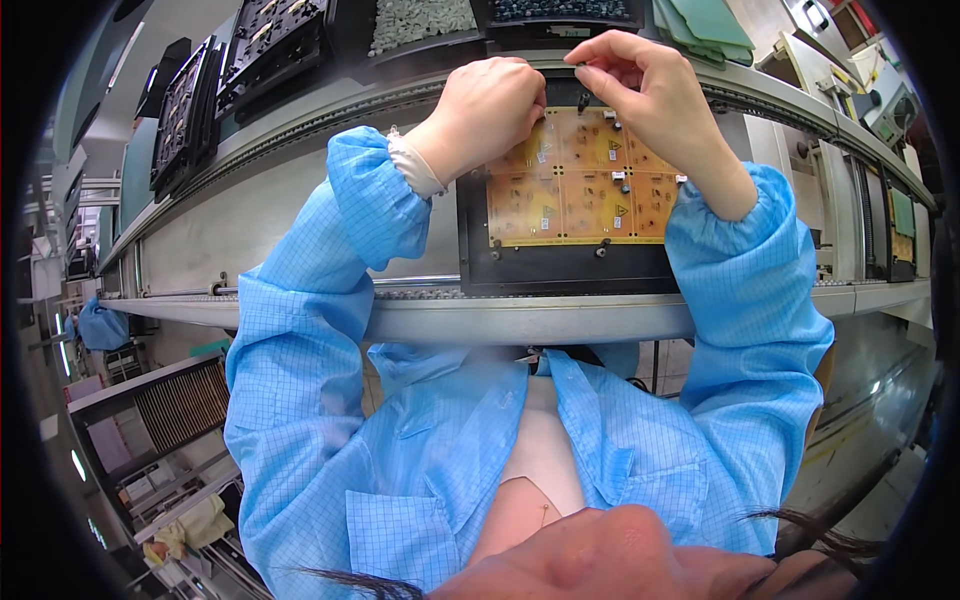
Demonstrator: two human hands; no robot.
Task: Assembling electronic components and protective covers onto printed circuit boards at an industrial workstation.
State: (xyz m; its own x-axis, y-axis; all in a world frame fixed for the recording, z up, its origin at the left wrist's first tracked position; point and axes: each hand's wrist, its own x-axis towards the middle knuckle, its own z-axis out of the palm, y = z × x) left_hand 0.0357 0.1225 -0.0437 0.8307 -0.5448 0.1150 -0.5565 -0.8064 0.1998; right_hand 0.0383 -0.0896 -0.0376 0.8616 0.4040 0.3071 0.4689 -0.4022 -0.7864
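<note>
A panel of orange circuit boards (590,205) lies in a black carrier frame (475,255) on the conveyor, with small white and dark parts standing on it. At the panel's far left corner my left hand (490,105) is closed, its fingers curled down. Whatever they grip, if anything, is hidden behind the hand. My right hand (655,95) is raised over the far edge of the panel. Its thumb and forefinger pinch a tiny dark part, too small to name. Just below those fingertips stands a black clip-like piece (584,102) at the carrier's far edge.
Beyond the far rail are a bin of whitish parts (420,25), a bin of dark blue parts (560,8) and green sheets (705,30). Black trays (275,50) stand at the far left. The near conveyor rail (530,320) runs across in front of my body.
</note>
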